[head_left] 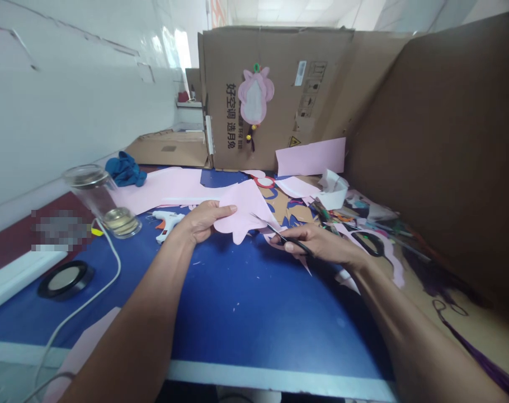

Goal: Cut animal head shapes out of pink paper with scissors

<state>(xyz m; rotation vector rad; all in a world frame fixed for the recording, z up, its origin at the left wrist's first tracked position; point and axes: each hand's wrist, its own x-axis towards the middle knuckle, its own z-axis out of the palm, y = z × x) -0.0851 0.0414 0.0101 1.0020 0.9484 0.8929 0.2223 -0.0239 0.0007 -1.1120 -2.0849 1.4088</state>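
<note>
My left hand [202, 220] pinches the left edge of a pink paper cut-out [245, 211] and holds it up over the blue table top [246, 302]. In my right hand [321, 245] is a pair of black-handled scissors [279, 234], fingers closed round the handles. The blades point left and reach the lower right edge of the pink piece. Pink offcuts [342, 277] lie under and beside my right wrist.
A glass jar [101, 200] and its black lid [65, 279] stand at the left, with a white glue gun [166, 223] and its cable. Cardboard walls [439, 145] close off the back and right. Paper scraps, pens and a second pair of scissors [370, 243] litter the right side.
</note>
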